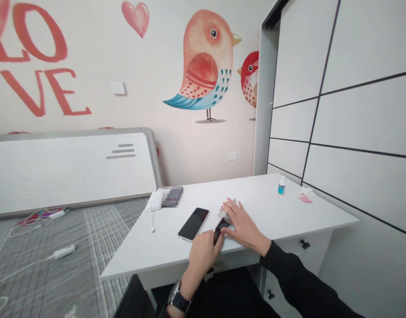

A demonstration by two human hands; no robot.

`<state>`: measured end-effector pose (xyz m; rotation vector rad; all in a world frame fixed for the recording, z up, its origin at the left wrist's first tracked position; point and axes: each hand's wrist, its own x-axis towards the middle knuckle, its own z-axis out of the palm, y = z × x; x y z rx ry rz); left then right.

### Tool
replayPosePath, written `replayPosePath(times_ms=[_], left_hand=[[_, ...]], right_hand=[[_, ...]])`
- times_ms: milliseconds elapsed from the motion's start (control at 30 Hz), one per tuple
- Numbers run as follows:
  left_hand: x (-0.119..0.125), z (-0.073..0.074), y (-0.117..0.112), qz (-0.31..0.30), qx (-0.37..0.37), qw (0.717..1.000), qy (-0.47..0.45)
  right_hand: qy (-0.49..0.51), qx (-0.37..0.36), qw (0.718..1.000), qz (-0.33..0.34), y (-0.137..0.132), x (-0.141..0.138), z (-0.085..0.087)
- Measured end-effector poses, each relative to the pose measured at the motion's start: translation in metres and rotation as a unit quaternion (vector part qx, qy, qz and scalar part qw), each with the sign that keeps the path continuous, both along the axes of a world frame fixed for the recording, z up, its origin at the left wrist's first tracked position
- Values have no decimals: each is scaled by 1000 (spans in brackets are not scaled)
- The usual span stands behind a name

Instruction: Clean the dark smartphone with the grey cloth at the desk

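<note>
Head view shows us a glossy black rectangular device point(219, 228) between our hands at the near side of a white desk point(256, 190); our left hand point(203, 252) curls its fingers round the device's lower end; our right hand point(242, 222) rests its thumb against it, fingers extended over crumpled whitish material point(223, 213), and we cannot tell whether they pinch it; just left, we see a black-screened, pale-edged phone point(193, 224) lying flat.
</note>
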<state>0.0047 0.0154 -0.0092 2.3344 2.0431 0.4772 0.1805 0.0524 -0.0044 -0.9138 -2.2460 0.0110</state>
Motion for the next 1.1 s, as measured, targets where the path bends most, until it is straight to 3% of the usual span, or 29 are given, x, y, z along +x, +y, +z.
replayPosePath(times_ms=[200,367,500,567,733,933,1100], left_hand=[[0,3,0,-38,-24,999,-11],[1,1,-2,-2,0,1000,-6],[0,0,0,-29,-23,999,2],[0,0,1,-36,-25,999,2],[0,-1,-1,6,4,1000,-9],[-1,-3,0,-32,-3,999,-33],[0,-3,-1,3,13,1000,-13]], right_hand=[[-31,-9,995,98,-15,-7,1],[0,-41,999,-11,0,5,5],[-38,-10,995,90,-17,-4,3],[-58,-6,992,110,-19,-6,3],[-37,-13,999,-13,-1,1,-1],[-74,-7,994,77,-10,-1,1],[-39,-24,999,-25,-1,6,7]])
